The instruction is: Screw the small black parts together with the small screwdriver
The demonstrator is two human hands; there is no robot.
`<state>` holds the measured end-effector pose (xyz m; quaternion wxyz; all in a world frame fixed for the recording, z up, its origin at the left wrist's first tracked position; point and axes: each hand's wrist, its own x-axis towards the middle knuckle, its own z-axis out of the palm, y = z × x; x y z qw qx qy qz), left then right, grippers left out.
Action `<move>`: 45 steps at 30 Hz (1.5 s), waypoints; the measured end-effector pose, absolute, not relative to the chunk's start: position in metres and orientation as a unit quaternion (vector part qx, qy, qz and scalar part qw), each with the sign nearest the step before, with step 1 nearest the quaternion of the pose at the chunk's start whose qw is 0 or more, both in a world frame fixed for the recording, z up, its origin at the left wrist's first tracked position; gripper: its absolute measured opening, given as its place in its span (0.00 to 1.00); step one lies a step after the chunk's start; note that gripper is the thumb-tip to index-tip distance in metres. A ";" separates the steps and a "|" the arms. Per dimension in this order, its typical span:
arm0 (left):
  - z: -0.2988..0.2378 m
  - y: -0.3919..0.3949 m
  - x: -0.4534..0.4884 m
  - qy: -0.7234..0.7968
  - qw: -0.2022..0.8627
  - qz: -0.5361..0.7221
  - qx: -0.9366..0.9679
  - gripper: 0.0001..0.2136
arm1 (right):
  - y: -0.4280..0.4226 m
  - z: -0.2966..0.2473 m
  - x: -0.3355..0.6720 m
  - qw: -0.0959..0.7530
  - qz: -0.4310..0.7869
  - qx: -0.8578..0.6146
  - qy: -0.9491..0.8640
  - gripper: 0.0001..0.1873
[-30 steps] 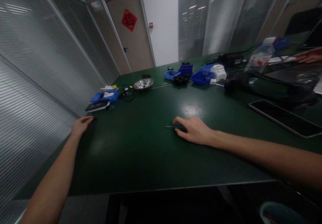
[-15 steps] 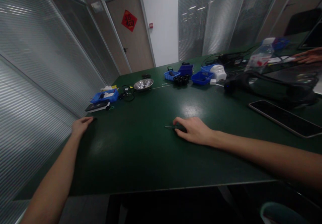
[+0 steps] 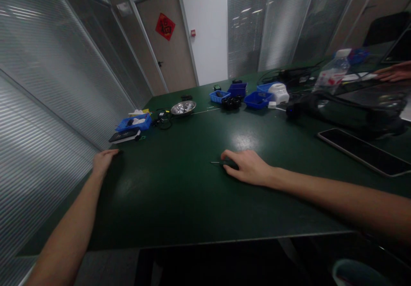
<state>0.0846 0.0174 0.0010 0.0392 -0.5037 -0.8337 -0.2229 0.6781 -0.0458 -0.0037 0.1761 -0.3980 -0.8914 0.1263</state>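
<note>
My right hand [image 3: 248, 167] lies on the dark green table [image 3: 180, 200] near its middle. Its fingers curl over a small dark tool [image 3: 228, 163], and a thin metal tip pokes out to the left. Most of the tool is hidden under the fingers. My left hand [image 3: 103, 160] rests flat at the table's left corner with the fingers stretched toward the right and nothing visible in them. The two hands are far apart.
At the far left stand a blue bin [image 3: 133, 122] and a dark flat device [image 3: 123, 135]. Farther back are a metal bowl [image 3: 183, 106], several blue bins [image 3: 257, 99], a white round device [image 3: 278, 91], cables and a plastic bottle [image 3: 332, 70]. A tablet [image 3: 362, 151] lies right. Another person's hand [image 3: 394, 72] shows far right.
</note>
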 end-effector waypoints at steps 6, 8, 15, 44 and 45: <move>0.001 0.017 0.084 -0.852 0.033 -0.211 -0.478 0.15 | -0.046 -0.002 0.678 0.173 0.132 -0.401 -0.890 0.16; 0.000 0.016 0.085 -0.844 0.056 -0.205 -0.493 0.16 | -0.046 -0.001 0.678 0.172 0.132 -0.402 -0.889 0.16; 0.002 0.015 0.091 -0.809 0.112 -0.163 -0.554 0.13 | -0.047 -0.002 0.677 0.177 0.135 -0.398 -0.890 0.16; 0.009 0.012 0.095 -0.812 0.089 -0.128 -0.563 0.16 | -0.048 -0.001 0.678 0.178 0.133 -0.396 -0.891 0.15; 0.010 0.011 0.096 -0.813 0.090 -0.129 -0.561 0.16 | -0.047 -0.001 0.678 0.179 0.132 -0.395 -0.891 0.15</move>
